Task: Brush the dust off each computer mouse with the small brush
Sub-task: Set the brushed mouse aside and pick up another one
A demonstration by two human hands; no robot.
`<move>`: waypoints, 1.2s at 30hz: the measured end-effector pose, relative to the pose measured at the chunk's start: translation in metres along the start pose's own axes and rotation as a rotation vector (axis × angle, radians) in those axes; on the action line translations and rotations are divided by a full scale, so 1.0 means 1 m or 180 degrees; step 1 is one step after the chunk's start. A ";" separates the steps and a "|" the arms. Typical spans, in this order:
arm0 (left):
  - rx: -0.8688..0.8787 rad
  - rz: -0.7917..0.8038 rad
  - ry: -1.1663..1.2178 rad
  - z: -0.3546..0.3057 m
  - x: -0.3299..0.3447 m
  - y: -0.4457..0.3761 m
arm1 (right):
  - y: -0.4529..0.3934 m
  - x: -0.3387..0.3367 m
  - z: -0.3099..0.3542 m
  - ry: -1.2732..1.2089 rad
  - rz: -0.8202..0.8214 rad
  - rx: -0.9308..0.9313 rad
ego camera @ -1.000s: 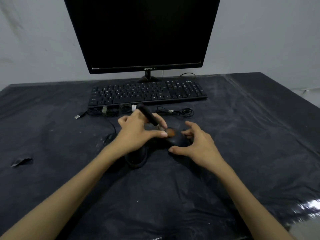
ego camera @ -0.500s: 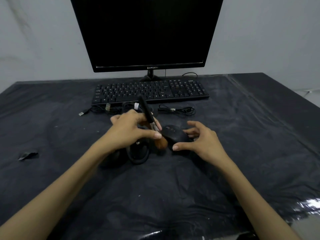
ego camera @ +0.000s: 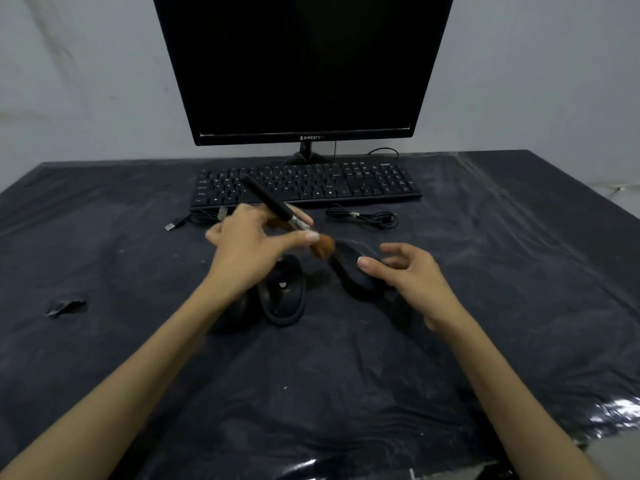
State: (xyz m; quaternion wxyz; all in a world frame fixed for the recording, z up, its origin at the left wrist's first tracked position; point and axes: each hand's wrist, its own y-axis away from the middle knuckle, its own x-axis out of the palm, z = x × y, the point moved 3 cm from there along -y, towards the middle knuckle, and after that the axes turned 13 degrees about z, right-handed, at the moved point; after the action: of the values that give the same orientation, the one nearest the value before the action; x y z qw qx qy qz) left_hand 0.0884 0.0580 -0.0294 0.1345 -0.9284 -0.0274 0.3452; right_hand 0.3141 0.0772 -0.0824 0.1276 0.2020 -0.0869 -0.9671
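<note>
My left hand (ego camera: 256,245) pinches a small brush (ego camera: 277,206) by its black handle. The orange bristles (ego camera: 322,247) sit just left of the far end of a black mouse (ego camera: 349,271). My right hand (ego camera: 414,273) grips that mouse from the right, thumb on its top, and holds it tilted on its side. A second black mouse (ego camera: 284,297) lies flat on the table below my left hand. Another dark mouse (ego camera: 230,315) is mostly hidden under my left forearm.
A black keyboard (ego camera: 304,185) and a dark monitor (ego camera: 301,64) stand behind the hands. Coiled cables (ego camera: 363,218) and a USB plug (ego camera: 169,226) lie in front of the keyboard. The dusty black table cover (ego camera: 311,393) has a torn flap (ego camera: 65,306) at the left.
My right hand has tipped its mouse up onto its side. The brush has swung from low beside that mouse up to its far end.
</note>
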 end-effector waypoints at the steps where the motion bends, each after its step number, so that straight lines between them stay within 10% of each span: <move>1: 0.0009 -0.0095 0.0058 0.000 -0.003 -0.004 | -0.001 -0.001 0.000 -0.0101 0.0075 0.0008; 13: 0.0024 0.0869 -0.0108 -0.002 0.019 -0.001 | -0.008 0.000 -0.001 -0.0761 0.0241 0.0039; 18: 0.0120 0.0435 0.0752 0.003 0.021 -0.009 | -0.008 0.005 0.000 -0.0876 0.0348 -0.0022; 24: -0.0109 -0.0280 -0.0072 0.021 0.007 -0.024 | -0.005 0.002 -0.001 -0.1057 0.0327 -0.0067; 36: 0.0201 -0.0055 0.0252 0.015 0.011 -0.018 | -0.003 0.003 0.001 -0.1182 0.0330 -0.0123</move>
State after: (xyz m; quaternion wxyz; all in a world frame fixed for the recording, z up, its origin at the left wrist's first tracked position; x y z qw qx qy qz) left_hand 0.0877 0.0809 -0.0426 0.1677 -0.9364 -0.0192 0.3077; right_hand 0.3104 0.0792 -0.0832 0.1629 0.0129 -0.1007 -0.9814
